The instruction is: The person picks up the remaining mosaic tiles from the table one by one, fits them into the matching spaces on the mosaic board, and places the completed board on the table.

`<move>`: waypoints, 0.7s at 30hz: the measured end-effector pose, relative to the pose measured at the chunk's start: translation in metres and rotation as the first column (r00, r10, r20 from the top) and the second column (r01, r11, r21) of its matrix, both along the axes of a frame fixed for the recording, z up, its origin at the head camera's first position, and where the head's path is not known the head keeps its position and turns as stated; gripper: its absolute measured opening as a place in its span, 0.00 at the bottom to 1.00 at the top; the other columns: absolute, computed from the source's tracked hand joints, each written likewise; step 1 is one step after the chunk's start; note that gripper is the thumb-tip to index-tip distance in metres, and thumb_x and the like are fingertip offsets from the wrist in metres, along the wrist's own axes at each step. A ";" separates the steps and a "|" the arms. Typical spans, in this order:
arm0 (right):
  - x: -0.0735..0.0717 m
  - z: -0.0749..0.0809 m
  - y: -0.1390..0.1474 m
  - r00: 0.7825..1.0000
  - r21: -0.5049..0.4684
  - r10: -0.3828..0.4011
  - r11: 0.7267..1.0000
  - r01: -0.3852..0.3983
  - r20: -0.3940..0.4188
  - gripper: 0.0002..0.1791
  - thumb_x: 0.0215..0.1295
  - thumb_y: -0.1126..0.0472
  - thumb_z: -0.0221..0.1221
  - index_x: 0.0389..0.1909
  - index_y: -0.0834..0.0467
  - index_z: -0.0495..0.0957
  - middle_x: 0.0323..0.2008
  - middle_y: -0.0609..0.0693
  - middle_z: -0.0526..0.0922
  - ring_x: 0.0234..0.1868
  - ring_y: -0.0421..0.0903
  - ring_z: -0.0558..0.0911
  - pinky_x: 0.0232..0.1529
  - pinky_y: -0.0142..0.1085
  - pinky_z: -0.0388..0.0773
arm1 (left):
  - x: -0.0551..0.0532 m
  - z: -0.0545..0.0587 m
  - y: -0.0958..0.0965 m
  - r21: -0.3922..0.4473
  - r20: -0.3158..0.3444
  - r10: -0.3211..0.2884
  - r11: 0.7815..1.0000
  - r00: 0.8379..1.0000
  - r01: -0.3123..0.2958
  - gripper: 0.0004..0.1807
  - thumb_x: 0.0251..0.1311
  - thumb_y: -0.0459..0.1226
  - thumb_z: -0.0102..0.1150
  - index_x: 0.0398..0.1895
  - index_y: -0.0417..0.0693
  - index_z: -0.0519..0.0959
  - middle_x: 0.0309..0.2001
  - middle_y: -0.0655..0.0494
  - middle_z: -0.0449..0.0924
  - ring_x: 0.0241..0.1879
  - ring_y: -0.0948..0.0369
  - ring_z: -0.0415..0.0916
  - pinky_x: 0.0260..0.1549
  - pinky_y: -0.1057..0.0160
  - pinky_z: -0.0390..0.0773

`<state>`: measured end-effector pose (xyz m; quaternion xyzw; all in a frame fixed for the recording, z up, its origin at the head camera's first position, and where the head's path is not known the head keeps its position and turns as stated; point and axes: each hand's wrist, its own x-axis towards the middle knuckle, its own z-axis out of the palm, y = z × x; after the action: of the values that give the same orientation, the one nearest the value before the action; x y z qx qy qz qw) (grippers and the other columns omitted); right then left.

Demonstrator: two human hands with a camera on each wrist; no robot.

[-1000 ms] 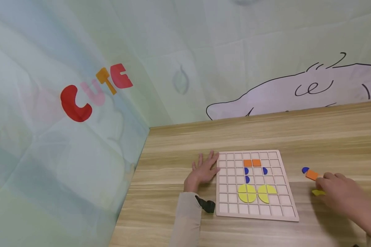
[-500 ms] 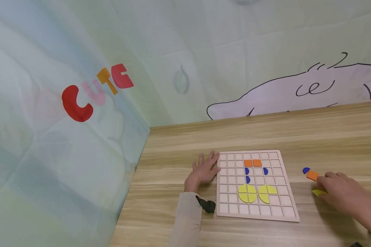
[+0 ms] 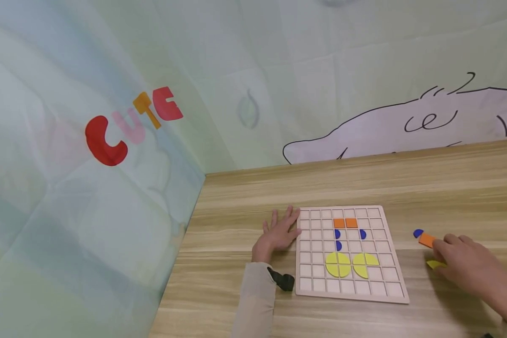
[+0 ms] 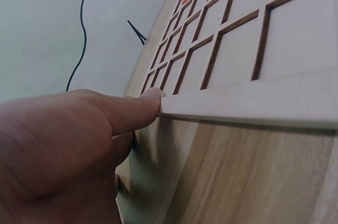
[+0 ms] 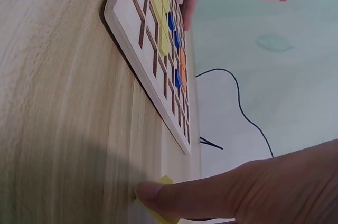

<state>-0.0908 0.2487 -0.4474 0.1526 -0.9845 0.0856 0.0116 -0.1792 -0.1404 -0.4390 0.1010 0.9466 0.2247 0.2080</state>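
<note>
A pale wooden grid board lies on the table, with yellow quarter-circle tiles, blue half-circle tiles and two orange square tiles set in its cells. My left hand rests at the board's left edge with fingers spread; the thumb touches the rim in the left wrist view. To the right of the board my right hand has curled fingers and pinches a loose yellow tile at the tabletop. Its thumb covers part of that tile; the other fingertips are hidden.
A loose orange square tile lies against my right fingers, with a blue half-circle tile just beyond it. The wood-grain table meets a printed backdrop behind and on the left.
The right hand's fingers have shifted very slightly beside the loose tiles. My left hand and the tiles on the board stay as they were.
</note>
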 end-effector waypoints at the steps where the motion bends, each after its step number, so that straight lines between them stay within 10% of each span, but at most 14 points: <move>1: 0.001 0.000 0.000 1.000 -0.002 0.001 1.000 -0.001 -0.008 0.24 0.38 0.60 0.75 0.19 0.52 0.64 0.22 0.45 0.64 0.25 0.45 0.62 0.24 0.35 0.58 | 0.000 0.000 0.000 -0.001 0.000 -0.001 1.000 1.000 0.001 0.32 0.72 0.49 0.40 0.76 0.65 0.47 0.78 0.64 0.34 0.75 0.48 0.21 0.67 0.36 0.26; 14: 0.003 0.004 0.001 0.999 -0.013 0.027 1.000 -0.027 -0.023 0.13 0.42 0.62 0.74 0.20 0.51 0.77 0.24 0.46 0.72 0.26 0.45 0.66 0.25 0.36 0.65 | 0.001 0.000 0.000 0.004 0.000 -0.003 1.000 1.000 0.003 0.32 0.72 0.48 0.41 0.76 0.65 0.46 0.78 0.63 0.33 0.75 0.48 0.21 0.68 0.36 0.25; 21: 0.000 0.009 -0.006 0.960 -0.147 0.116 0.977 -0.157 -0.253 0.07 0.43 0.58 0.73 0.20 0.50 0.82 0.25 0.42 0.74 0.27 0.42 0.70 0.28 0.38 0.70 | 0.001 0.000 0.001 0.004 -0.005 -0.002 1.000 1.000 0.002 0.32 0.72 0.49 0.41 0.76 0.64 0.47 0.78 0.63 0.34 0.75 0.47 0.21 0.68 0.36 0.26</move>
<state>-0.0905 0.2424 -0.4380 0.2283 -0.9522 0.1482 0.1388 -0.1781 -0.1396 -0.4392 0.1029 0.9466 0.2262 0.2055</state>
